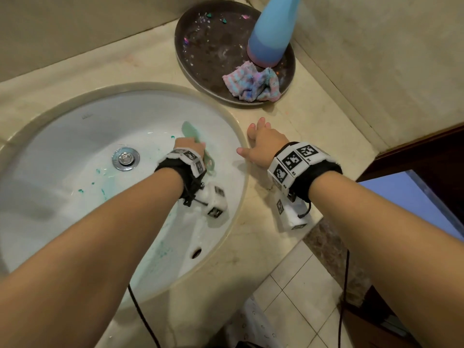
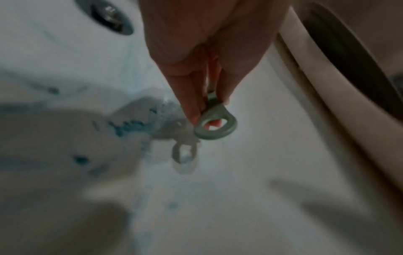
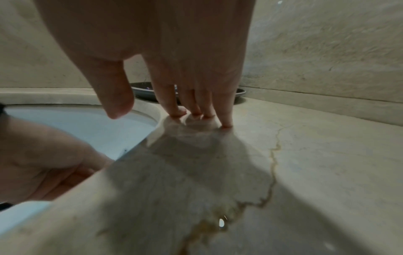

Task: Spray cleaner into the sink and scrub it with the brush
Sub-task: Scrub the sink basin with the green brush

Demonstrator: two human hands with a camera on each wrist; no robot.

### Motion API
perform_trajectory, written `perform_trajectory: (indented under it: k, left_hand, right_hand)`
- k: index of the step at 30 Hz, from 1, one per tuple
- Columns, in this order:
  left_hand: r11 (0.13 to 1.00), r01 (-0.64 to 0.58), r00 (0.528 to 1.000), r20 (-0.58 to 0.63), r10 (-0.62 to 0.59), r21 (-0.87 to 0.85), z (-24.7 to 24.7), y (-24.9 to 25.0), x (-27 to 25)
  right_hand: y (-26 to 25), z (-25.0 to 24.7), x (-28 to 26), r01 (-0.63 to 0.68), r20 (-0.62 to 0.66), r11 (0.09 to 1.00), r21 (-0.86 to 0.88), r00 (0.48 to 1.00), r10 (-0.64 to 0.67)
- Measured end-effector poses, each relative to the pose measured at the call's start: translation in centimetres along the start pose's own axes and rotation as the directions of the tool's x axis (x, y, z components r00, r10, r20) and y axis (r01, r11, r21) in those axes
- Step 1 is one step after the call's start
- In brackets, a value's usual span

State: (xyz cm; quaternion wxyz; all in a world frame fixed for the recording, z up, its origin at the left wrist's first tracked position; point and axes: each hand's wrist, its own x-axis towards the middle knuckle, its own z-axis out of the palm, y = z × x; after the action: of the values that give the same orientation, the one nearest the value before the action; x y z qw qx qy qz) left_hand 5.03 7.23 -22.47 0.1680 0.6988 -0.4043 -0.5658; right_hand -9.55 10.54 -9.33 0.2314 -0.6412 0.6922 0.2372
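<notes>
The white sink (image 1: 82,136) has teal cleaner smeared over its basin around the metal drain (image 1: 125,158). Inside the right part of the basin, my left hand (image 1: 190,145) grips a pale green brush (image 1: 192,130), its head pressed to the sink wall. In the left wrist view the fingers (image 2: 191,89) curl round the brush handle, whose looped end (image 2: 216,128) sticks out below them. My right hand (image 1: 259,144) rests on the counter (image 1: 313,126) beside the rim, with straight fingertips (image 3: 225,119) touching the stone. The blue spray bottle (image 1: 271,33) stands upright on a dark round tray (image 1: 208,54).
A crumpled pastel cloth (image 1: 251,82) lies on the tray's near side. Walls meet at the corner behind the tray. A dark wooden edge (image 1: 426,156) borders the counter on the right. Tiled floor (image 1: 301,297) and two cables lie below.
</notes>
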Motion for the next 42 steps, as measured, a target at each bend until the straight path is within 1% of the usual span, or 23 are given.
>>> perform_trajectory:
  k: [1, 2, 4, 5, 6, 8, 9, 11, 12, 15, 17, 19, 20, 22, 24, 26, 27, 30, 32, 35, 38, 39, 42]
  left_hand:
    - [1.0, -0.017, 0.999, -0.039, 0.017, 0.011, -0.1, -0.3, -0.4]
    - [1.0, 0.002, 0.999, -0.044, -0.001, 0.015, -0.4, -0.8, -0.8]
    - [0.999, 0.037, 0.999, 0.022, -0.036, -0.019, -0.6, -2.9, -0.6]
    - [0.999, 0.026, 0.999, 0.032, -0.024, -0.044, -1.0, -3.5, -0.7]
    - [0.993, 0.052, 0.998, 0.038, -0.048, -0.11, -1.5, -3.8, -0.4]
    - [0.988, 0.102, 0.994, -0.021, -0.105, -0.118, -2.4, -3.4, 0.7]
    - [0.989, 0.095, 0.994, -0.051, -0.101, -0.111, -2.6, -3.0, 0.9]
    - [0.994, 0.081, 0.997, -0.003, -0.081, -0.075, -2.6, -1.6, 1.3]
    - [0.993, 0.076, 0.997, -0.006, -0.077, -0.086, -2.2, -1.1, 1.6]
    - [1.0, 0.017, 0.998, -0.052, -0.019, -0.025, -0.8, 0.0, 0.6]
    - [0.998, 0.005, 0.997, -0.074, -0.009, -0.056, 0.0, -0.4, -0.9]
    - [0.997, 0.012, 0.998, -0.058, -0.016, -0.072, 0.1, -1.4, -1.7]
    - [0.994, 0.039, 0.998, -0.052, -0.045, -0.105, -0.2, -2.0, -1.5]
    - [0.985, 0.075, 0.993, -0.078, -0.087, -0.155, -1.5, -2.4, -0.7]
    - [0.986, 0.086, 0.983, -0.147, -0.107, -0.142, -2.8, -2.2, 0.4]
    - [0.994, 0.073, 0.978, -0.19, -0.088, -0.087, -3.3, -1.8, 1.2]
    - [0.995, 0.065, 0.981, -0.181, -0.076, -0.069, -3.1, -1.2, 0.9]
    - [1.0, -0.014, 0.997, -0.071, 0.013, -0.009, -1.2, -0.7, 0.1]
    - [1.0, -0.01, 0.998, -0.059, 0.01, 0.004, -0.3, -1.5, -1.1]
    - [0.999, 0.046, 0.995, -0.082, -0.048, -0.025, -0.9, -3.3, -1.4]
    - [0.995, 0.079, 0.975, -0.211, -0.063, 0.067, -3.4, -4.0, -1.0]
    - [0.995, 0.082, 0.975, -0.213, -0.067, 0.059, -3.9, -4.0, -0.6]
    - [0.996, 0.079, 0.99, -0.118, -0.083, -0.042, -4.0, -2.5, 0.1]
  right_hand:
    - [0.0, 0.0, 0.1, 0.0, 0.0, 1.0, -0.003, 1.0, 0.0]
    - [0.0, 0.0, 0.1, 0.001, 0.0, 1.0, -0.005, 1.0, -0.001]
    - [0.0, 0.0, 0.1, 0.001, -0.001, 1.0, -0.009, 1.0, -0.001]
    - [0.0, 0.0, 0.1, 0.002, 0.0, 1.0, -0.011, 1.0, -0.002]
    - [0.0, 0.0, 0.1, 0.003, 0.002, 1.0, -0.012, 1.0, -0.003]
    - [-0.1, -0.1, 0.1, 0.003, 0.006, 1.0, -0.012, 1.0, -0.003]
    - [0.0, -0.1, 0.0, 0.003, 0.008, 1.0, -0.008, 1.0, -0.003]
    - [0.0, -0.1, 0.0, 0.007, 0.008, 1.0, 0.0, 1.0, -0.007]
    - [0.1, -0.1, 0.0, 0.008, 0.007, 1.0, 0.005, 1.0, -0.008]
    - [0.1, -0.1, 0.1, 0.009, 0.001, 1.0, 0.013, 1.0, -0.009]
    - [0.1, 0.0, 0.2, 0.009, 0.001, 1.0, 0.012, 1.0, -0.009]
    - [0.0, -0.1, 0.1, 0.009, 0.003, 1.0, 0.007, 1.0, -0.009]
    - [0.0, -0.1, 0.1, 0.008, 0.003, 1.0, 0.004, 1.0, -0.008]
    - [0.0, -0.1, 0.1, 0.006, 0.001, 1.0, 0.001, 1.0, -0.006]
    - [0.0, -0.1, 0.0, 0.005, -0.002, 1.0, -0.001, 1.0, -0.005]
    - [0.0, -0.1, 0.1, 0.007, -0.002, 1.0, -0.004, 1.0, -0.007]
    - [0.0, -0.1, 0.1, 0.007, -0.001, 1.0, -0.005, 1.0, -0.007]
    - [0.1, -0.1, 0.2, 0.008, -0.003, 1.0, -0.002, 1.0, -0.008]
    - [0.1, -0.1, 0.2, 0.011, -0.003, 1.0, -0.003, 1.0, -0.011]
    - [0.2, -0.1, 0.2, 0.012, -0.004, 1.0, -0.011, 1.0, -0.012]
    - [0.1, 0.0, 0.3, 0.011, -0.006, 1.0, -0.012, 1.0, -0.011]
    - [0.1, 0.0, 0.3, 0.011, -0.006, 1.0, -0.012, 1.0, -0.011]
    - [0.1, 0.0, 0.3, 0.012, -0.006, 1.0, -0.011, 1.0, -0.013]
